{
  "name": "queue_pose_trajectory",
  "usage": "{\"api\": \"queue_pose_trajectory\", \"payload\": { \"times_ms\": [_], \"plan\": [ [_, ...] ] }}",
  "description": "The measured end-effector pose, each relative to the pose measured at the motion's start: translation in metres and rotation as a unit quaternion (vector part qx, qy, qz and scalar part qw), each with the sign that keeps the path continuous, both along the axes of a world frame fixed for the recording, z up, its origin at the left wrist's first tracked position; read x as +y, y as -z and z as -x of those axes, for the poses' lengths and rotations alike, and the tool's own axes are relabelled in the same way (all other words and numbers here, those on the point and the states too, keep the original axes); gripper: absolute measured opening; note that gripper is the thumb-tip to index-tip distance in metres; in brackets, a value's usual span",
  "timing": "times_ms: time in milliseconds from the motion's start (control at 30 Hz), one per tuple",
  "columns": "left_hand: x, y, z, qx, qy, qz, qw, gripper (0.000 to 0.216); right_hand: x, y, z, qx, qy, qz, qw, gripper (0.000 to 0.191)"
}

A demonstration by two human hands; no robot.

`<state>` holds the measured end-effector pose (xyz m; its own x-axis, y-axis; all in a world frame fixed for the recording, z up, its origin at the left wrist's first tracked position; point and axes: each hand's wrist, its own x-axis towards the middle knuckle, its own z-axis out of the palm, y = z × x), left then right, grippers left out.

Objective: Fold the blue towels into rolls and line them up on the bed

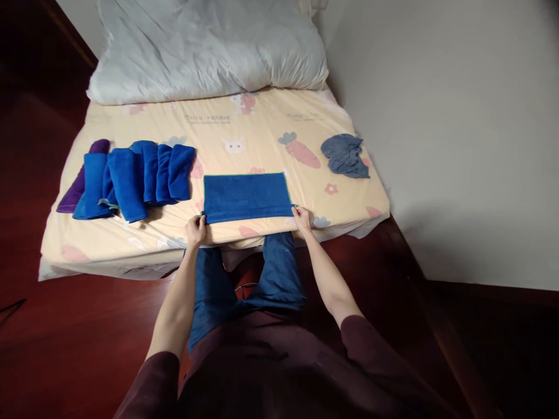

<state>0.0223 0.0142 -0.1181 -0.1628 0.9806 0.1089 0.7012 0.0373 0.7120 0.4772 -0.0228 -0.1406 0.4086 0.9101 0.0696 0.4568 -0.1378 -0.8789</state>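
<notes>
A blue towel (247, 196) lies flat as a folded rectangle near the front edge of the bed (262, 128). My left hand (195, 230) pinches its near left corner. My right hand (301, 219) pinches its near right corner. Both hands are closed on the towel's front edge. To the left, several folded blue towels (135, 177) lie side by side in a row, with a purple one (78, 186) at the far left end.
A crumpled grey-blue cloth (346, 155) sits on the bed's right side. A large white pillow (209, 46) fills the head of the bed. A white wall (458, 128) stands on the right. Dark red wooden floor (65, 337) surrounds the bed.
</notes>
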Motion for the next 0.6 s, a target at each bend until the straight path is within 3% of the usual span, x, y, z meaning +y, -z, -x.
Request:
{"api": "queue_pose_trajectory", "payload": {
  "times_ms": [300,600],
  "plan": [
    [-0.003,-0.011,-0.004,-0.017,-0.016,0.02,1.0,0.029,0.001,-0.002,0.002,-0.001,0.001,0.003,1.0,0.045],
    [0.005,0.006,-0.001,-0.005,-0.023,0.011,1.0,0.031,0.007,-0.002,0.006,-0.03,0.034,0.042,0.998,0.043]
  ]
}}
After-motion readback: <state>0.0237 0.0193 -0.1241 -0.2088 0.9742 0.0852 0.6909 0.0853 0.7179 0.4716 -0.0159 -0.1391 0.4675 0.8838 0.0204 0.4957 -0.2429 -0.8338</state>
